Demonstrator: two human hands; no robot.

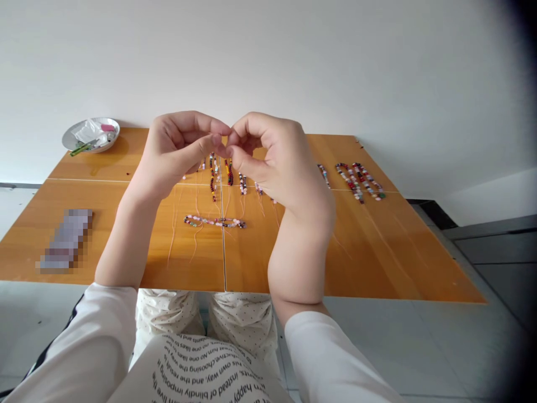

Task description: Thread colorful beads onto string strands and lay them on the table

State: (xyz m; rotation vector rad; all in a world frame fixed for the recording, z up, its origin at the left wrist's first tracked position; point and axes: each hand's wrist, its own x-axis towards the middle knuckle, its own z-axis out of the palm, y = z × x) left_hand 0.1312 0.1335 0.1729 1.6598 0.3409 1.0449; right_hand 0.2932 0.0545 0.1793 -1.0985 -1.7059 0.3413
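Both hands are raised over the table, fingertips nearly meeting. My left hand (180, 145) is closed in a pinch, thumb against the forefinger. Facing it, my right hand (268, 151) pinches in the same way. Whatever lies between the fingertips is too small to make out. Below the hands on the table lie a string of dark red beads (212, 187) and other short bead strings (243, 183), partly hidden by the fingers and wrists. Nearer to me rests a loop of mixed beads (210, 221). Thin orange threads (172, 235) trail from the strings.
A wooden table (377, 257) stands against a white wall. At its back left sits a plate (100, 148) with plastic bags and a green-handled tool (79, 149). A blurred flat rectangular object (67, 239) lies at left. Longer bead strings (352, 182) lie at right.
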